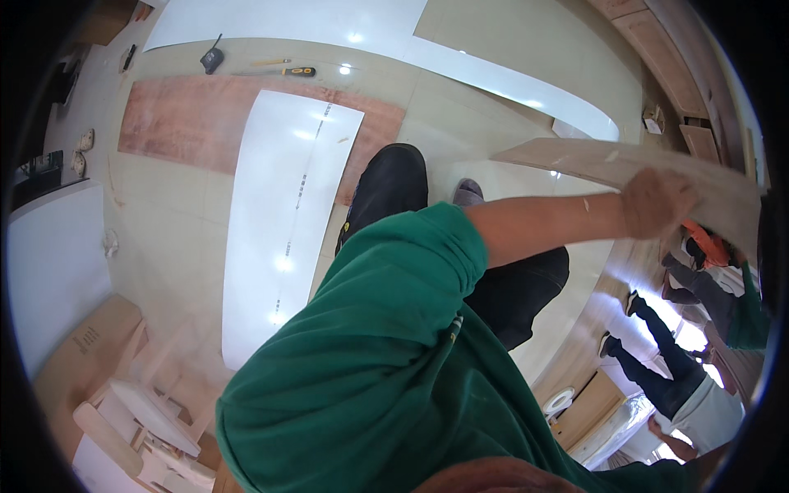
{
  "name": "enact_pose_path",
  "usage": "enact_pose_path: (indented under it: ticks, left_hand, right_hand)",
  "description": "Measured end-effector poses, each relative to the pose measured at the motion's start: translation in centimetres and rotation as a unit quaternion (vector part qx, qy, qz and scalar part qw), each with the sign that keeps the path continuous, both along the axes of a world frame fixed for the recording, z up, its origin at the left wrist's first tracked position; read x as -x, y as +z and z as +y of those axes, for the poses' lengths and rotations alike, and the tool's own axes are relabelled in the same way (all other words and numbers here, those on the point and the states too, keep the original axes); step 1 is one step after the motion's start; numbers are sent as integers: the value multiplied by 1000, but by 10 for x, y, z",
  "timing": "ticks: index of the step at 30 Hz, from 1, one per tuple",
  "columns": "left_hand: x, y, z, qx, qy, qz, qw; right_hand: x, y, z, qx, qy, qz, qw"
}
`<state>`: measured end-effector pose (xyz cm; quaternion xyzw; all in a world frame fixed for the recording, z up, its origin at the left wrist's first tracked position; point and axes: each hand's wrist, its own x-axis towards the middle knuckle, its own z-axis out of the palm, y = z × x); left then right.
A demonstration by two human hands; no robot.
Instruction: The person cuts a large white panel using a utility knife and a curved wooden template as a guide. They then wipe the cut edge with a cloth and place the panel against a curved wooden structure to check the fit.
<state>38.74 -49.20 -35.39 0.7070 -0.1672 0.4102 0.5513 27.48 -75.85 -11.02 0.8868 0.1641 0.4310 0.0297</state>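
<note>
My left arm, in a green sleeve pushed up past the elbow, reaches across to the right. My left hand (659,201), somewhat blurred, is closed at the edge of a long pale brown board (575,160), which stands tilted and runs off toward the right rim. Part of my right arm shows at the lower right, but its hand is out of sight. A white sheet panel (283,222) with a printed line lies on the floor, overlapping a reddish-brown plank (185,119).
Beyond the plank lie a screwdriver (297,72), a tape measure (212,59) and a large white cut sheet (296,20). Wooden furniture parts (156,415) and cardboard (86,341) crowd the lower left. Another person (666,361) stands at the right, near a white tape roll (559,401).
</note>
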Motion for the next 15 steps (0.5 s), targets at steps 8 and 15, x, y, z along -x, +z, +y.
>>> enact_pose_path:
  ticks: [8, 15]
  left_hand:
    - [-15, 11, 107, 237, 182, -34, 954]
    - [47, 17, 235, 375, 338, 58, 861]
  right_hand:
    - [-124, -149, 166, -54, 229, 165, 958]
    - [-74, -307, 278, -63, 364, 303, 878]
